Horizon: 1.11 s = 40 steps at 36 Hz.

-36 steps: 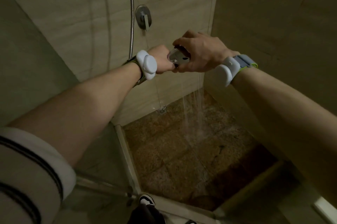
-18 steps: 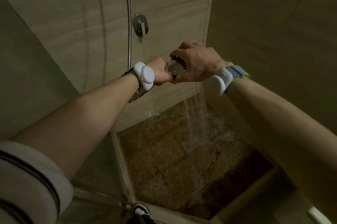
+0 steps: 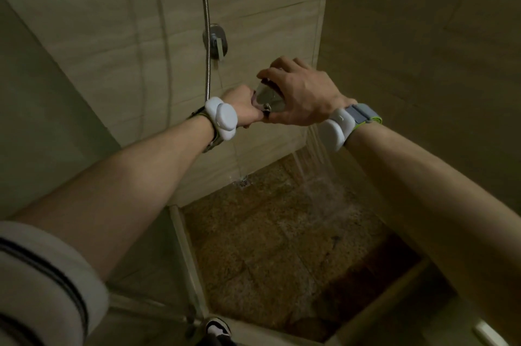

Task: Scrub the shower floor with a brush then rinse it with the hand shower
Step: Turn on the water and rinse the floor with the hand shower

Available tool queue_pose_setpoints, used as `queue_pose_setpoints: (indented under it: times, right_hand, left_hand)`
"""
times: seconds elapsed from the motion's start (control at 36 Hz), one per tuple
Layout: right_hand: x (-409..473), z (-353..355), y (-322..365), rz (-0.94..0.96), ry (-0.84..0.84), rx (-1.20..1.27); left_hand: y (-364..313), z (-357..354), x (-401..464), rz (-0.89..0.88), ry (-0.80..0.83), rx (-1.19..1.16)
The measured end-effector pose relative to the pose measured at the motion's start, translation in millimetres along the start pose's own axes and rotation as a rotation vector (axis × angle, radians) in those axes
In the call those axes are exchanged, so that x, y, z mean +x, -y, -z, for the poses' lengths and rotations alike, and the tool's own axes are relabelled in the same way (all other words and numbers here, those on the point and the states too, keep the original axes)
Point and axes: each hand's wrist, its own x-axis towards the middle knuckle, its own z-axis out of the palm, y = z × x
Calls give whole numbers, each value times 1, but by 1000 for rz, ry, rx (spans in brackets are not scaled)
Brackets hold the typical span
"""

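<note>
Both my hands meet on the chrome hand shower held out over the stall. My left hand grips its handle from the left. My right hand curls over the shower head from above and the right. Water sprays down from under my right wrist onto the brown stone shower floor, which looks wet. The metal hose hangs down the back wall to my left wrist. No brush is in view.
A chrome wall valve sits on the tiled back wall, with a thin stream falling to the floor drain. A glass panel's frame borders the floor on the left. My shoe stands at the threshold.
Both hands have shifted slightly with the shower head, still joined on it. The spray keeps falling near the right wall. My view has tilted a little.
</note>
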Motion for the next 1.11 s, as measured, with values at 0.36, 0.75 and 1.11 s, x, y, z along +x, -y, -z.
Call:
queue_pose_setpoints:
  times: [0.36, 0.75, 1.11]
  right_hand:
    - [0, 0, -4, -11, -27, 34]
    - [3, 9, -8, -13, -78, 45]
    - [3, 6, -8, 14, -81, 62]
  left_hand:
    - [-4, 2, 2, 0, 5, -18]
    - [-7, 6, 7, -16, -123, -19]
    - [-1, 10, 4, -45, -65, -80]
